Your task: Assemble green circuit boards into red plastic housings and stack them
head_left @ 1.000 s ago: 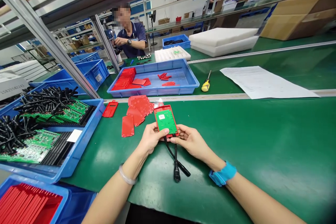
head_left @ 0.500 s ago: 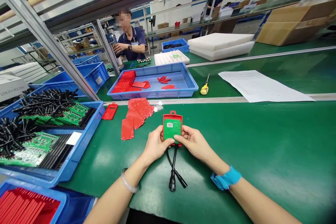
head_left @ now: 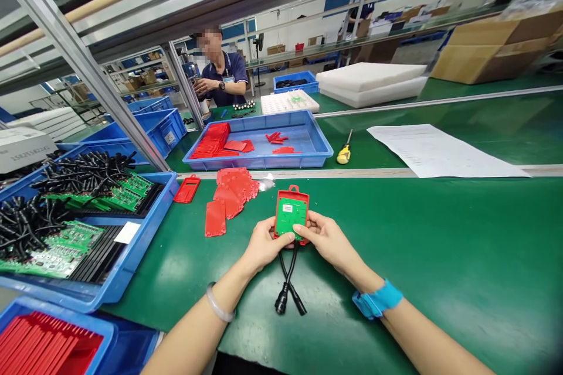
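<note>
Green board (head_left: 288, 222) in red case (head_left: 293, 191), frame centre
Case is pinched by left hand (head_left: 265, 243) and right hand (head_left: 324, 237), each grip closed.

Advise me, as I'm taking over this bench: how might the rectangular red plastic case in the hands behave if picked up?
The case is probably stiff, given its straight plastic walls. The green circuit board inside might slip if tipped, since no cover lies over it. The two black cables would likely flop, as they bend and cross.

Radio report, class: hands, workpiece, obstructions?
Left hand, right hand gripping red plastic case. Green rectangular circuit board inside; two black cables crossed. Flat red plates left, clear of hands.
</note>
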`<state>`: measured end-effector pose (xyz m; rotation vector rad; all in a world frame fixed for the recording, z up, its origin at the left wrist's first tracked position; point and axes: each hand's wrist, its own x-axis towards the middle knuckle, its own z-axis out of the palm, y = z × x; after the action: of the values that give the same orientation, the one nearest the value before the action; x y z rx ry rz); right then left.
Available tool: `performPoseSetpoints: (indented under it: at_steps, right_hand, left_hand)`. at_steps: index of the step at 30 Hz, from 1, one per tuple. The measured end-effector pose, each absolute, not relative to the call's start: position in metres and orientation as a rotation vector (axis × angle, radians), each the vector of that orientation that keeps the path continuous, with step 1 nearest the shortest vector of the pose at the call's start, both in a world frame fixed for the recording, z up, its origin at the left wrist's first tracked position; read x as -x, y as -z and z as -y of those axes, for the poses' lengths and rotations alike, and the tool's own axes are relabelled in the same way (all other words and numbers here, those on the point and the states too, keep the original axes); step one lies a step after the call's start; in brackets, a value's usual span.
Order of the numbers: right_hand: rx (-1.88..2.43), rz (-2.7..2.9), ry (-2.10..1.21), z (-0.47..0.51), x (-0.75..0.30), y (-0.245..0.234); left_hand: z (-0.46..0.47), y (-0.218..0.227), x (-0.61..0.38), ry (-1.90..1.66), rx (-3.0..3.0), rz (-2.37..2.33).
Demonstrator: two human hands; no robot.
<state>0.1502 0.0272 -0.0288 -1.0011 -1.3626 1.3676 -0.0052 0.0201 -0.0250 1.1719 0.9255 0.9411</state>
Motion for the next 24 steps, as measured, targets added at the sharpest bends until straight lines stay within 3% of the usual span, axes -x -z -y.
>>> performPoseSetpoints:
  at_steps: [7, 15, 24]
  right_hand:
    - [1.05, 1.58, -1.318, -0.027, -0.154, 0.034]
    - [1.309, 1.572, -1.011, -0.017, -0.145, 0.033]
    - [1.114, 1.455, -1.129, -0.027, -0.143, 0.049]
  left_hand:
    - [-0.019, 0.031, 0.008, -0.939, -1.298, -1.044]
    - [-0.012, 0.036, 0.001, -0.965, -1.485, -1.296]
    - [-0.022, 0.031, 0.006, -1.017, -1.474, -1.086]
